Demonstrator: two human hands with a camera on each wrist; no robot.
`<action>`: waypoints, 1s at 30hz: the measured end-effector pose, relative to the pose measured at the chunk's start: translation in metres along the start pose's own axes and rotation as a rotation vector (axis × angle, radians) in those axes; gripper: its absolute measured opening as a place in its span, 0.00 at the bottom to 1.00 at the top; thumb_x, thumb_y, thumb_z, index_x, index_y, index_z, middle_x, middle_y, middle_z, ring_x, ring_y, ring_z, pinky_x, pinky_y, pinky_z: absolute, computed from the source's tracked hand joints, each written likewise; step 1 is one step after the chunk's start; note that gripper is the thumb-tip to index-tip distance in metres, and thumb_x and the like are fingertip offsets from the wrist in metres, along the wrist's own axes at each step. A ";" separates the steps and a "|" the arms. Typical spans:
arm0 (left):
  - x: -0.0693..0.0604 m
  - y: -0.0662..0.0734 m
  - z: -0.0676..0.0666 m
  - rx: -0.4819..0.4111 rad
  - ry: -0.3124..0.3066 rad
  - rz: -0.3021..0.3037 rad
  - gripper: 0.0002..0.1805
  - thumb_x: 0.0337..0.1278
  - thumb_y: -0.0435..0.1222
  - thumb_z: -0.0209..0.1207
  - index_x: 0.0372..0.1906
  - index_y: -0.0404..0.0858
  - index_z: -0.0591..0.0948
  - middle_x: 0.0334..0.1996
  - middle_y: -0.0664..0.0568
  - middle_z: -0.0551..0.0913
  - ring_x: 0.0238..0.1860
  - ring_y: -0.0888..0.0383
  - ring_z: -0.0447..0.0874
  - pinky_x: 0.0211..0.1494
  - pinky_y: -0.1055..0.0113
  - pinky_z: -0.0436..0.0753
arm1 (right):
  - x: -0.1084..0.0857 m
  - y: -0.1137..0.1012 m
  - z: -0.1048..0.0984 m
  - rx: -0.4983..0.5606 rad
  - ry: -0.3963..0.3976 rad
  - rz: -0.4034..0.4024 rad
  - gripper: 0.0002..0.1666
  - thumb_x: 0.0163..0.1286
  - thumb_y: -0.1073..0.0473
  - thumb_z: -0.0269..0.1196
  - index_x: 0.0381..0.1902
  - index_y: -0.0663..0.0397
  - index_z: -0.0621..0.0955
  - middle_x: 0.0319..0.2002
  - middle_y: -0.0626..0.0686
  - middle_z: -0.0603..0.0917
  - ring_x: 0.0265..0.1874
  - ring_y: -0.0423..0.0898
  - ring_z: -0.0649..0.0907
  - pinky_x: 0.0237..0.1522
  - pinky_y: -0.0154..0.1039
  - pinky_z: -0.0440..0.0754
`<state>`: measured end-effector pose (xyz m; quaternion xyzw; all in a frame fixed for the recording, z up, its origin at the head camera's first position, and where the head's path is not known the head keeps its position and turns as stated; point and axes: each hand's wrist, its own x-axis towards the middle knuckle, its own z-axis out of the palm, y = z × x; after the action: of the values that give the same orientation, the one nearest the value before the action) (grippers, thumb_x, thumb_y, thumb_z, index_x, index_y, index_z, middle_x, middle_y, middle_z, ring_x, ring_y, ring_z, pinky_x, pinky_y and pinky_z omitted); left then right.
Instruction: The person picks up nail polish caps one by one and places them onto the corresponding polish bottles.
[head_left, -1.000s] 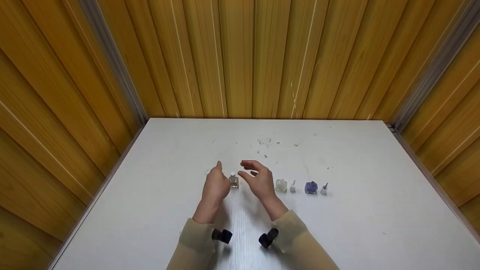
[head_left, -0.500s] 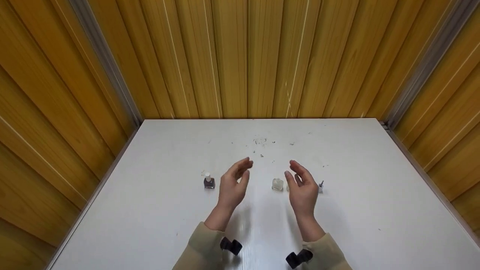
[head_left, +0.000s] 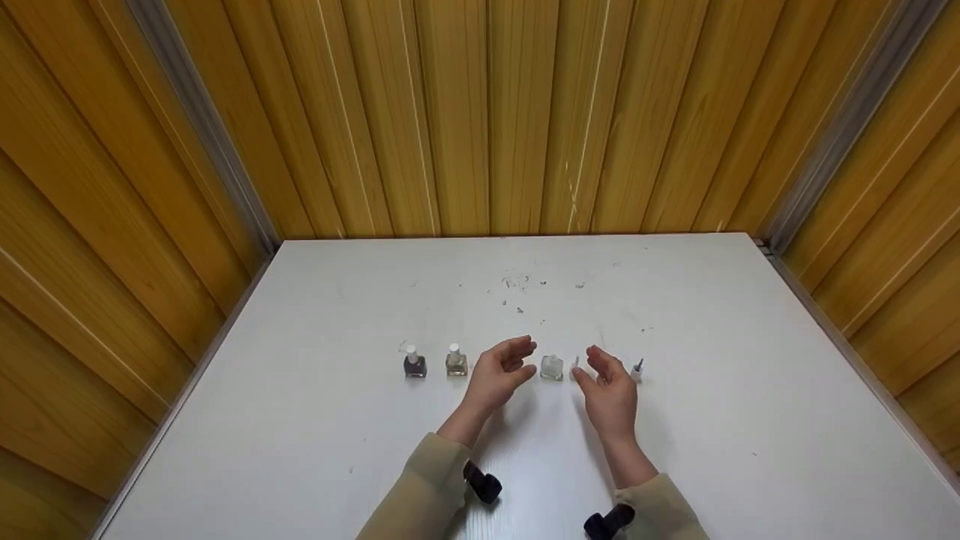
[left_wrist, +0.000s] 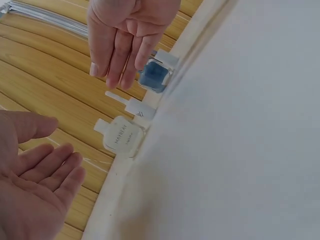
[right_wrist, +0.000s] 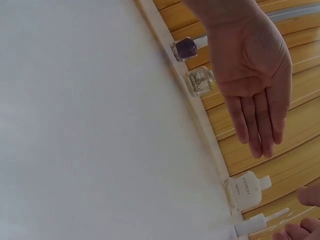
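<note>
My left hand (head_left: pixel 495 379) hovers over the table, its fingers loosely bent and holding nothing. Just right of it stands an uncapped nail polish bottle (head_left: pixel 552 367) of milky white. Its white brush cap (left_wrist: pixel 140 108) stands beside it with the brush pointing up. My right hand (head_left: pixel 611 397) is near that cap, fingers relaxed, with nothing held. In the head view it hides the uncapped blue nail polish bottle (left_wrist: pixel 154 75), which the left wrist view shows. A second brush cap (head_left: pixel 637 372) stands right of my right hand.
Left of my left hand stand two capped nail polish bottles: a dark one (head_left: pixel 415 364) and a clear, glittery one (head_left: pixel 456 363). Small dark specks mark the white table (head_left: pixel 337 315) toward the back. Yellow wood-patterned panels (head_left: pixel 450 120) enclose its back and sides.
Both hands have moved right, away from the capped glittery bottle, which my left hand was beside a second ago. That bottle and the dark one are now uncovered; the blue bottle has become hidden.
</note>
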<state>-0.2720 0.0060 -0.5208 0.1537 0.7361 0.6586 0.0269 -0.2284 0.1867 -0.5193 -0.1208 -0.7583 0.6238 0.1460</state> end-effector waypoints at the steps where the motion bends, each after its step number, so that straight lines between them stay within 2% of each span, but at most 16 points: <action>1: 0.002 -0.002 0.001 0.003 -0.012 -0.010 0.26 0.64 0.24 0.63 0.67 0.24 0.74 0.62 0.33 0.82 0.67 0.39 0.79 0.73 0.50 0.77 | 0.001 0.001 0.000 -0.014 -0.010 0.006 0.29 0.70 0.68 0.65 0.68 0.68 0.74 0.67 0.69 0.78 0.71 0.62 0.75 0.77 0.57 0.66; 5: 0.011 -0.010 0.004 0.011 -0.055 -0.049 0.28 0.62 0.23 0.63 0.67 0.23 0.74 0.63 0.33 0.81 0.67 0.40 0.80 0.72 0.52 0.78 | 0.005 0.005 0.000 -0.053 -0.053 0.035 0.29 0.70 0.68 0.64 0.68 0.68 0.75 0.67 0.69 0.78 0.71 0.63 0.76 0.74 0.56 0.72; 9: 0.016 -0.013 0.007 0.004 -0.098 -0.088 0.28 0.62 0.22 0.63 0.67 0.24 0.74 0.64 0.34 0.81 0.67 0.41 0.80 0.70 0.55 0.80 | 0.008 0.007 0.001 -0.084 -0.097 0.053 0.29 0.70 0.69 0.64 0.68 0.70 0.74 0.67 0.68 0.78 0.69 0.62 0.77 0.68 0.49 0.79; 13: 0.020 -0.015 0.010 0.010 -0.127 -0.110 0.28 0.61 0.21 0.63 0.67 0.24 0.75 0.64 0.35 0.81 0.67 0.42 0.80 0.69 0.56 0.81 | 0.011 0.009 0.002 -0.115 -0.116 0.054 0.29 0.70 0.69 0.64 0.68 0.70 0.74 0.66 0.69 0.78 0.68 0.62 0.78 0.68 0.50 0.79; 17: 0.022 -0.017 0.013 0.046 -0.129 -0.117 0.27 0.60 0.21 0.63 0.66 0.26 0.76 0.63 0.37 0.82 0.65 0.44 0.81 0.69 0.58 0.81 | 0.012 0.013 0.003 -0.134 -0.115 0.045 0.28 0.70 0.69 0.63 0.67 0.70 0.74 0.66 0.69 0.78 0.67 0.63 0.79 0.69 0.53 0.78; 24: 0.025 -0.019 0.015 0.157 -0.135 -0.093 0.25 0.60 0.20 0.63 0.64 0.29 0.79 0.60 0.40 0.85 0.63 0.47 0.83 0.66 0.59 0.83 | 0.013 0.016 0.005 -0.131 -0.100 -0.008 0.27 0.69 0.72 0.63 0.64 0.75 0.75 0.62 0.72 0.80 0.63 0.65 0.82 0.66 0.52 0.81; 30: 0.028 -0.023 0.018 0.240 -0.112 -0.092 0.22 0.59 0.22 0.64 0.60 0.31 0.82 0.55 0.42 0.88 0.57 0.51 0.86 0.62 0.61 0.85 | 0.013 0.019 0.006 -0.140 -0.086 -0.012 0.25 0.69 0.73 0.62 0.64 0.74 0.77 0.61 0.71 0.81 0.62 0.65 0.82 0.66 0.52 0.80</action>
<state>-0.2990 0.0291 -0.5415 0.1586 0.8131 0.5545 0.0794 -0.2428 0.1899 -0.5377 -0.0991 -0.8065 0.5728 0.1080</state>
